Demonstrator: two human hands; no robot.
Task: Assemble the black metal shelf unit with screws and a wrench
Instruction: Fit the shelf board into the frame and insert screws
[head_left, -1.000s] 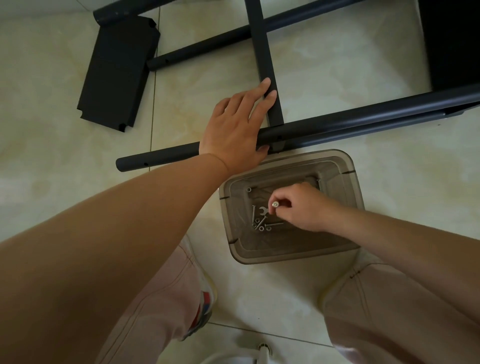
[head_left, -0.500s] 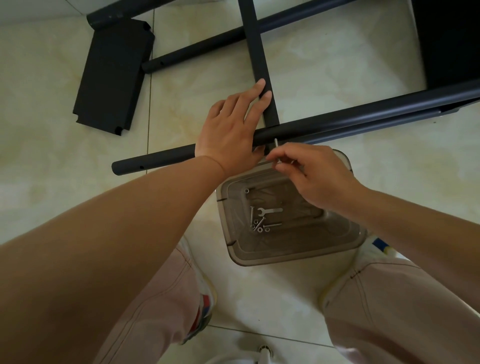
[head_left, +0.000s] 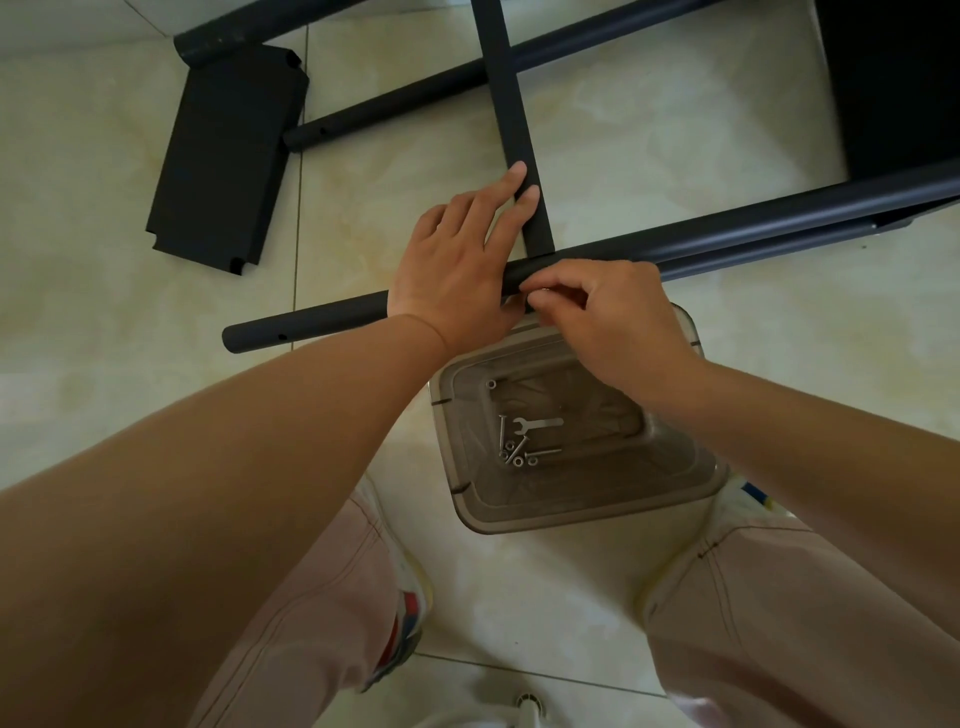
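A black metal frame lies on the tiled floor. Its near tube (head_left: 727, 234) runs left to right and a flat crossbar (head_left: 511, 119) meets it at the middle. My left hand (head_left: 462, 265) rests flat over that joint, fingers straight along the crossbar. My right hand (head_left: 602, 317) pinches a small screw against the near side of the tube at the joint; the screw itself is mostly hidden by my fingertips. Below them stands a clear brown plastic bin (head_left: 691, 467) holding a small silver wrench (head_left: 537, 423) and several loose screws and nuts (head_left: 514, 454).
A loose black shelf panel (head_left: 223, 156) lies on the floor at upper left, beside a second black tube (head_left: 395, 98). A dark panel (head_left: 898, 78) fills the upper right corner. My knees and shoes frame the bin on both sides.
My right hand lifted a screw out of the bin and brought it up to the joint on the near tube. My left hand stayed on the joint.
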